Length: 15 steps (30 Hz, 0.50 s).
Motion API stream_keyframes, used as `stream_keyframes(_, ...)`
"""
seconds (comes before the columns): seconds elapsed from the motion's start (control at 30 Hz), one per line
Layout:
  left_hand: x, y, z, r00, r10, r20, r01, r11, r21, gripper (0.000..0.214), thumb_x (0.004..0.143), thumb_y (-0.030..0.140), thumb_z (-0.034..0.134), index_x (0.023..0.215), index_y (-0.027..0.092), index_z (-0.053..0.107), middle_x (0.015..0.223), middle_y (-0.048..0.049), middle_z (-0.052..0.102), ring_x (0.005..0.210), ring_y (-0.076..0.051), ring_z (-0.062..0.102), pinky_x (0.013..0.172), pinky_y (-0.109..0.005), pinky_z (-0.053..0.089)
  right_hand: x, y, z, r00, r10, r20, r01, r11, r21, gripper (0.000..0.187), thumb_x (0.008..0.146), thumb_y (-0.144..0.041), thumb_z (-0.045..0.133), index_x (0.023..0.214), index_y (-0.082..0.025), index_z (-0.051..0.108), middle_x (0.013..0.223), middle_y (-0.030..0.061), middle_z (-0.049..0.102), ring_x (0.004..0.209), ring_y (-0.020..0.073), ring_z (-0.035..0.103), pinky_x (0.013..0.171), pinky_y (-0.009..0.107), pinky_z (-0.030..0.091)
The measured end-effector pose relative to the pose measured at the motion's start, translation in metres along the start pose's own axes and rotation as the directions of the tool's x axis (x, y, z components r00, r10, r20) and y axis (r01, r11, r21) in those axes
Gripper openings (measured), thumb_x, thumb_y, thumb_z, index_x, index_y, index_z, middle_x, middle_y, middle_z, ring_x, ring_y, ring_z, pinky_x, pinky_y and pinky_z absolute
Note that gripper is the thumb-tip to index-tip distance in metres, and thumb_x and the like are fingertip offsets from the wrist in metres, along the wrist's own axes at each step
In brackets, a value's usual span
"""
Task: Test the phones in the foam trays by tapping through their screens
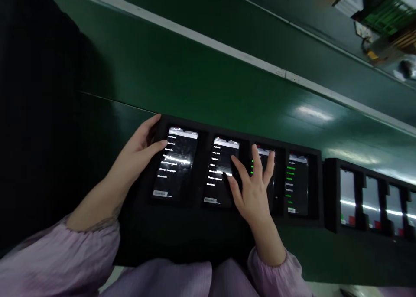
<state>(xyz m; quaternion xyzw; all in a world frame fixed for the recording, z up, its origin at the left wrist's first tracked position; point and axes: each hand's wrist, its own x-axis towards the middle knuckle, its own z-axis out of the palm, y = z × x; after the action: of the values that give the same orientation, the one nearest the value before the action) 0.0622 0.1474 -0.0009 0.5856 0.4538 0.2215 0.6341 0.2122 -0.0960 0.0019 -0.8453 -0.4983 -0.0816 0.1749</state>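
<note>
A black foam tray (182,227) lies on a green conveyor belt (201,84) and holds several phones side by side. My left hand (138,151) rests on the tray's left edge, fingers apart, thumb on the first phone (177,162), whose lit screen shows a white text menu. My right hand (255,188) lies flat and open over the second phone (221,169) and third phone (268,158), fingers spread on the screens. A fourth phone (297,184) at the tray's right end shows green lines of text.
A second black tray (331,193) with several more phones stands to the right on the belt. A white stripe (227,50) runs along the belt's far side. Boxes and green crates (383,11) sit at the top right. Lilac sleeves cover my forearms.
</note>
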Motion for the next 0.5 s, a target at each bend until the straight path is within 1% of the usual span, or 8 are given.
stream_keyframes(0.03, 0.0, -0.001, 0.0, 1.0, 0.007, -0.001, -0.007, 1.0, 0.006, 0.077, 0.072, 0.034, 0.079, 0.144, 0.024, 0.057, 0.153, -0.009, 0.057, 0.147, -0.034, 0.051, 0.125, -0.055, 0.047, 0.0, 0.0, 0.0, 1.0, -0.01, -0.015, 0.01, 1.0, 0.013, 0.04, 0.108, -0.038, 0.046, 0.142, -0.024, 0.062, 0.172, 0.0124, 0.03, 0.162, 0.0499, 0.007, 0.121, 0.08, 0.029)
stream_keyframes(0.1, 0.002, -0.004, 0.002, 1.0, 0.026, -0.001, -0.026, 0.999, 0.022, 0.078, 0.071, 0.035, 0.079, 0.145, 0.024, 0.057, 0.153, -0.0081, 0.057, 0.147, -0.033, 0.051, 0.128, -0.056, 0.043, 0.0, 0.001, -0.002, 0.998, -0.027, -0.06, 0.03, 0.998, 0.052, 0.04, 0.109, -0.038, 0.044, 0.139, -0.023, 0.064, 0.171, 0.0119, 0.034, 0.163, 0.0479, 0.01, 0.123, 0.077, 0.028)
stream_keyframes(0.17, 0.004, -0.007, 0.003, 0.999, 0.047, -0.014, -0.046, 0.998, 0.052, 0.077, 0.073, 0.033, 0.08, 0.145, 0.024, 0.056, 0.153, -0.0075, 0.057, 0.146, -0.033, 0.051, 0.131, -0.061, 0.036, 0.0, 0.003, -0.005, 0.992, -0.035, -0.12, 0.045, 0.995, 0.086, 0.04, 0.109, -0.039, 0.042, 0.135, -0.021, 0.067, 0.167, 0.0119, 0.041, 0.162, 0.0457, 0.015, 0.124, 0.074, 0.028)
stream_keyframes(0.23, 0.006, -0.009, 0.002, 0.998, 0.06, -0.031, -0.057, 0.995, 0.085, 0.075, 0.073, 0.031, 0.082, 0.144, 0.025, 0.057, 0.153, -0.0073, 0.057, 0.146, -0.033, 0.051, 0.132, -0.064, 0.032, -0.002, 0.004, -0.009, 0.984, -0.038, -0.175, 0.059, 0.992, 0.115, 0.04, 0.11, -0.038, 0.04, 0.131, -0.021, 0.069, 0.161, 0.0118, 0.049, 0.161, 0.0438, 0.023, 0.124, 0.071, 0.03)
stream_keyframes(0.3, 0.006, -0.009, 0.001, 0.997, 0.07, -0.028, -0.067, 0.995, 0.08, 0.073, 0.074, 0.031, 0.082, 0.142, 0.025, 0.059, 0.152, -0.0077, 0.058, 0.146, -0.033, 0.051, 0.131, -0.063, 0.036, -0.005, 0.006, -0.014, 0.973, -0.041, -0.226, 0.074, 0.987, 0.142, 0.039, 0.109, -0.036, 0.04, 0.127, -0.021, 0.072, 0.153, 0.011, 0.058, 0.157, 0.0424, 0.032, 0.123, 0.069, 0.034)
stream_keyframes(0.37, 0.003, -0.005, 0.0, 0.998, 0.064, -0.017, -0.064, 0.997, 0.042, 0.07, 0.075, 0.031, 0.08, 0.141, 0.023, 0.06, 0.149, -0.0087, 0.06, 0.142, -0.032, 0.055, 0.126, -0.058, 0.045, -0.009, 0.007, -0.019, 0.959, -0.03, -0.283, 0.079, 0.984, 0.163, 0.038, 0.109, -0.031, 0.041, 0.121, -0.023, 0.077, 0.142, 0.0091, 0.066, 0.152, 0.0407, 0.041, 0.12, 0.067, 0.04)
stream_keyframes(0.43, -0.002, 0.0, -0.001, 0.999, 0.032, -0.015, -0.032, 0.999, 0.009, 0.067, 0.076, 0.03, 0.077, 0.142, 0.022, 0.061, 0.145, -0.0084, 0.064, 0.136, -0.03, 0.06, 0.121, -0.053, 0.052, -0.017, 0.008, -0.024, 0.939, 0.009, -0.344, 0.059, 0.981, 0.184, 0.039, 0.108, -0.026, 0.042, 0.111, -0.025, 0.08, 0.13, 0.0073, 0.072, 0.145, 0.0383, 0.049, 0.116, 0.064, 0.045)
stream_keyframes(0.5, -0.007, 0.005, -0.001, 1.0, 0.0, -0.022, 0.0, 1.0, 0.005, 0.067, 0.076, 0.028, 0.077, 0.142, 0.024, 0.062, 0.138, -0.0059, 0.068, 0.131, -0.029, 0.064, 0.121, -0.053, 0.052, -0.026, 0.009, -0.027, 0.912, 0.064, -0.405, 0.023, 0.978, 0.206, 0.041, 0.106, -0.021, 0.041, 0.105, -0.026, 0.082, 0.12, 0.0062, 0.075, 0.138, 0.0362, 0.056, 0.11, 0.062, 0.05)
